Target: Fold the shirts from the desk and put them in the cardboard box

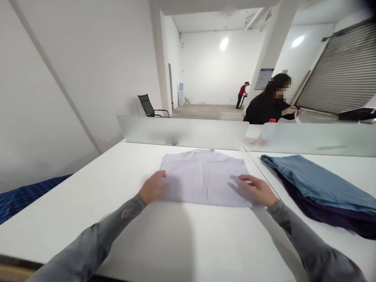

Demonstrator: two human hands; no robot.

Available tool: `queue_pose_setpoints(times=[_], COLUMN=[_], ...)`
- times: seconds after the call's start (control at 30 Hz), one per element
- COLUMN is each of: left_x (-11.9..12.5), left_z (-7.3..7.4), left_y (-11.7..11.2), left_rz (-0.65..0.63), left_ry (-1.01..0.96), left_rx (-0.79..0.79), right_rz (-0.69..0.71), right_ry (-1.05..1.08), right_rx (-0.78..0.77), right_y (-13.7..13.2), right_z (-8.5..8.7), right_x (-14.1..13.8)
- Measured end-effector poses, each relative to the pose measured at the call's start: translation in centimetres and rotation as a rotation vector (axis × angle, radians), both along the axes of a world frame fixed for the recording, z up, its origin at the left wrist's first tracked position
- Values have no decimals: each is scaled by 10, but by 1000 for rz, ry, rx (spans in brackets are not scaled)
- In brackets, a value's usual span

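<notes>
A folded, pale lilac shirt [202,180] with fine stripes lies flat on the white table in front of me, its collar at the far edge. At the shirt's left edge is my left hand [153,188], open, its fingers apart and slightly blurred. My right hand [260,190] hovers over or rests on the right edge, and I cannot tell which. Its fingers are stretched toward the middle of the shirt and grip nothing. Both hands cast soft shadows on the cloth.
Blue-grey folded cloth [317,178] lies on dark purple cloth [329,215] at right. Frosted dividers [188,131] line the table's [96,188] far edge. Blue patterned fabric [32,194] is at left. Beyond sit a person in black [261,107] and a black chair [147,105].
</notes>
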State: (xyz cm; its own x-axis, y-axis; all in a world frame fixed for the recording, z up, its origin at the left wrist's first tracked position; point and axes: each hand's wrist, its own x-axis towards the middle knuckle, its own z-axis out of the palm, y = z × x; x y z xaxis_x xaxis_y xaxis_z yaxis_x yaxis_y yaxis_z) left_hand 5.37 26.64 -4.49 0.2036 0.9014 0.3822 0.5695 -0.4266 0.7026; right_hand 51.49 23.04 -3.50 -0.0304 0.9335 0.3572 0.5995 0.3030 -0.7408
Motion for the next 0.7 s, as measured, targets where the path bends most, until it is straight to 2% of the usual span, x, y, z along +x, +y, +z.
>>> queue_pose_setpoints(times=[0.07,0.1,0.17,0.27,0.37,0.5,0.57,0.63,0.7], left_x=[-3,-1,10,30,35,17,5,-4,-7], left_z=[-13,-16,-17,-9,-7,-29,-39,-39,-26], left_y=[-20,-24,-22,-10,-23,-87,-118,-140,-150], left_rz=[-207,-237,-202,-138,-144,-174,-169,-186,-261], left_ry=[429,585,799,937,966,999,985,963,922], left_rx=[145,168,162,142,151,251,276,237,163], right_rz=[122,139,93,45,72,90,91,114,116], right_ry=[-407,-586,-865,-1052,-1067,-976,-921,-807,-562], right_rx=[26,40,53,41,59,198,212,140,-10], right_y=[-25,-31,-31,-20,-34,-103,-140,-168,-185], right_z=[-12,-15,-19,-19,-26,-51,-56,-50,-35], right_x=[-5,-9,-17,-25,-24,-19,-14,-5,8])
